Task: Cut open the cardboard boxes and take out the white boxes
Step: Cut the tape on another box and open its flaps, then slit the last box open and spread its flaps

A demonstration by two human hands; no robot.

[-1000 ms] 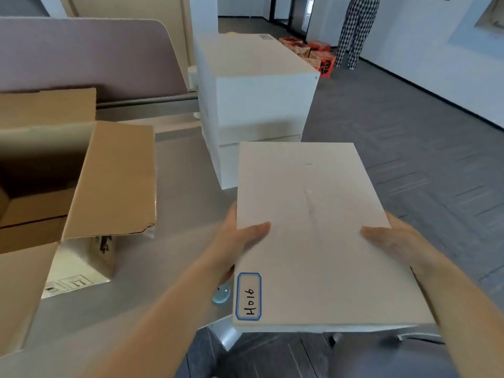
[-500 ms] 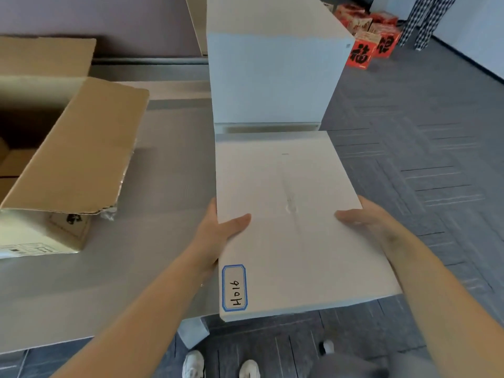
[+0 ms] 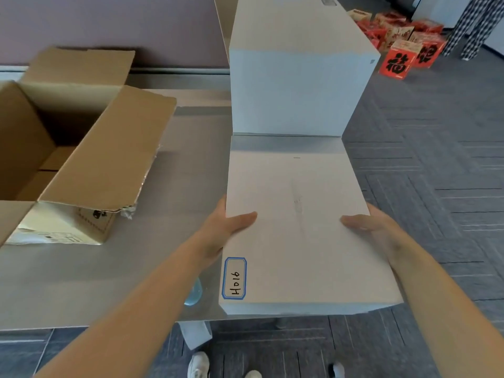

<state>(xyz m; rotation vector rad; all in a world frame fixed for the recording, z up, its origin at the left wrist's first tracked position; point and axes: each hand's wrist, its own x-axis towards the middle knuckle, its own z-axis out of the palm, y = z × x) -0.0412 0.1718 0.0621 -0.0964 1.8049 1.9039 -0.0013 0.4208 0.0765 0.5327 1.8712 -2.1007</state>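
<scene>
Flat white box (image 3: 297, 230) labelled H016, left hand (image 3: 227, 227) and right hand (image 3: 373, 227) fingers clamped on its side edges, white-box stack (image 3: 294, 85) at twelve o'clock, open cardboard box (image 3: 81, 148) at ten o'clock on the worktop (image 3: 81, 282)

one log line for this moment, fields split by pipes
left hand + right hand: hold white box | cardboard box: open

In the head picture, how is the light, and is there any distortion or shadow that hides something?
Head view: soft, even light with no hard glare. The wide lens bends straight lines, so the table edge and floor seams curve near the borders. The inside of the cardboard box is in deep shadow, so its contents cannot be told. The label on the white box held by the left hand and right hand reads sharply.
</scene>
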